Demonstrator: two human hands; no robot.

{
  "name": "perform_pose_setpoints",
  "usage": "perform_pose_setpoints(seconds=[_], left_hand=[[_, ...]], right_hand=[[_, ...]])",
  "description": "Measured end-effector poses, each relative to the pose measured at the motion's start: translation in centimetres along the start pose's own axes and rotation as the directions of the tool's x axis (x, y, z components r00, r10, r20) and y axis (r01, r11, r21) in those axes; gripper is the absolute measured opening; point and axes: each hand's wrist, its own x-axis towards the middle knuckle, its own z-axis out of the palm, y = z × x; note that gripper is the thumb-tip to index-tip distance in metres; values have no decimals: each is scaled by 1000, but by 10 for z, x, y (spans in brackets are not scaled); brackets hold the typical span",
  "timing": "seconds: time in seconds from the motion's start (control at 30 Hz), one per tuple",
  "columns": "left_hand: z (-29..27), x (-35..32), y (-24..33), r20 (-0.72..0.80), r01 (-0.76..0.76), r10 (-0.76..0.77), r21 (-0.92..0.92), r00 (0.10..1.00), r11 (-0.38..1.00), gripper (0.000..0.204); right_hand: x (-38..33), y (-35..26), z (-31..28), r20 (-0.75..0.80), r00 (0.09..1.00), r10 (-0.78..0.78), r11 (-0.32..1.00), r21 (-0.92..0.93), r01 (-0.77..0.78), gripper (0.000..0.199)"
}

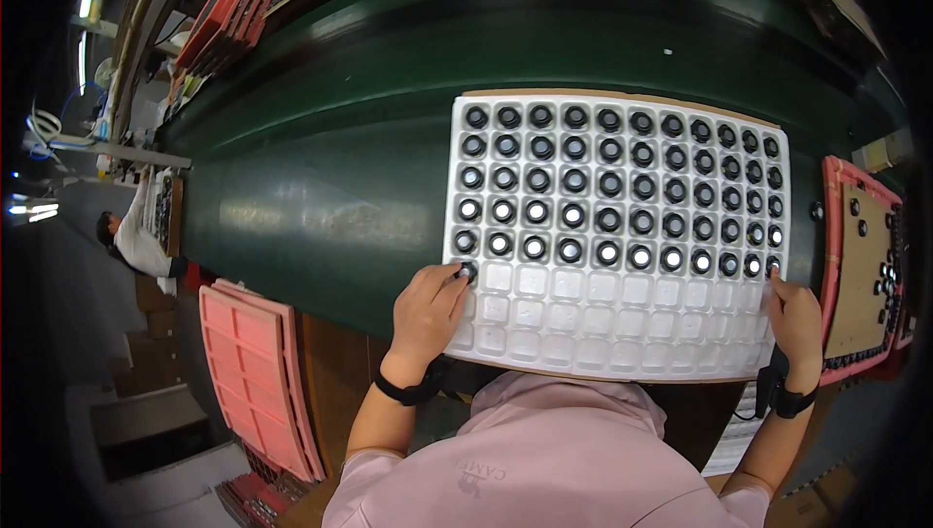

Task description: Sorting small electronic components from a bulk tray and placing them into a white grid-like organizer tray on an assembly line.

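A white molded plastic tray [622, 319] with rows of square pockets lies in front of me. Its far rows hold black round parts [609, 151] with pale or shiny centers, while the near rows show bare pockets. At the tray's left edge, my left hand [424, 314] pinches a small black round part [466, 272] at a pocket. My right hand [797, 319] is at the right edge, its fingertips closed on another black round part [773, 264] at the end of a filled row. The fingers partly cover both parts. Each wrist wears a black band.
The tray rests on a green conveyor belt [301, 207]. To the right, a pink-rimmed tray [831, 265] holds loose black parts. Stacked pink trays [248, 353] stand at lower left; more pink trays [228, 8] lean at the far left. Another person [141, 241] is at the left.
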Motion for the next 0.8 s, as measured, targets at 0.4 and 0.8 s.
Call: perform_pose_setpoints(seconds=[0.4, 0.8], left_hand=[[-10, 12, 7, 47, -14, 15, -15, 999, 1000, 9], [-29, 27, 56, 82, 53, -40, -157, 996, 986, 9]], right_hand=[[8, 31, -8, -207, 976, -69, 966, 230, 118, 25], [77, 193, -35, -449, 839, 307, 941, 278, -196, 26]])
